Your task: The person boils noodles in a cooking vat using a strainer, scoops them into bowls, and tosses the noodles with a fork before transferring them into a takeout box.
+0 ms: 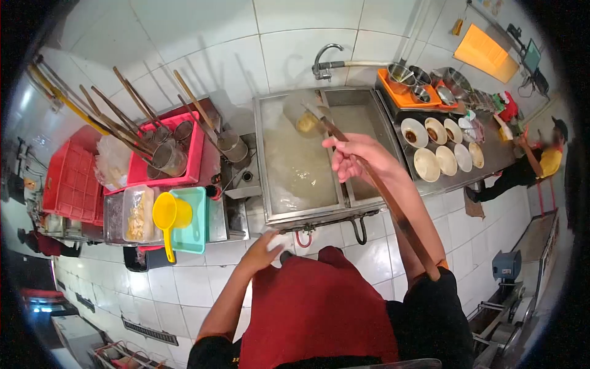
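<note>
My right hand [369, 158] is closed round the long wooden handle of a noodle strainer [402, 222], whose rear end reaches back along my forearm. At its far end, a clump of pale yellow noodles [307, 122] shows in the basket, at the back of the left basin. That basin of the boiling vat [260, 144] is full of cloudy, steaming water. My left hand [261, 253] hangs low in front of the vat's near edge, fingers apart and holding nothing.
Right of the vat, several bowls [426, 165] stand on a counter, some with dark sauce. An orange tray [393, 98] holds metal pots. At left are a pink bin [195, 157] of strainers, a yellow ladle [172, 212] and a turquoise tray [195, 237]. A person [544, 161] stands far right.
</note>
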